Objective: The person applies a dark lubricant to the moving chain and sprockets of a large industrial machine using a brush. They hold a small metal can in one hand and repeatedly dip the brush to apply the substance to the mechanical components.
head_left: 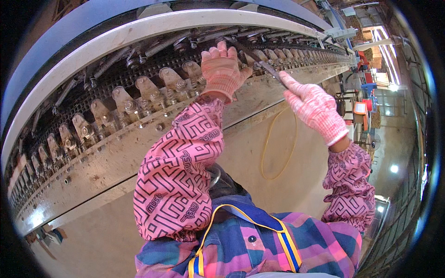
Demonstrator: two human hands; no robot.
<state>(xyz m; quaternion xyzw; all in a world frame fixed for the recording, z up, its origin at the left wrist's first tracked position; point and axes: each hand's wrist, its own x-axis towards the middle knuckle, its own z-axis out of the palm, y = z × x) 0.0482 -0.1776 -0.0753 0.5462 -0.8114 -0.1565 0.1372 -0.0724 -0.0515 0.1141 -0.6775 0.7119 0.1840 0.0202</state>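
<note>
Both my hands wear pink-and-white knitted gloves. My left hand (224,69) reaches over the row of metal brackets into a long machine (106,169). Its fingers are stretched forward, and the fingertips are up against the dark parts under the pale rail; what exactly they touch is hard to see. My right hand (314,106) is closed round the near end of a long, flat, dark metal bar (266,67), index finger laid along it. The bar slants up and left, its far end among the parts beside my left fingertips. Its handle is hidden in my grip.
Coil springs (111,62) and bolted brackets (123,101) line the machine, below a curved-looking pale rail (153,25). A yellow hose (265,155) loops on the floor (296,171) between my arms. Red and blue equipment (369,104) stands off to the right.
</note>
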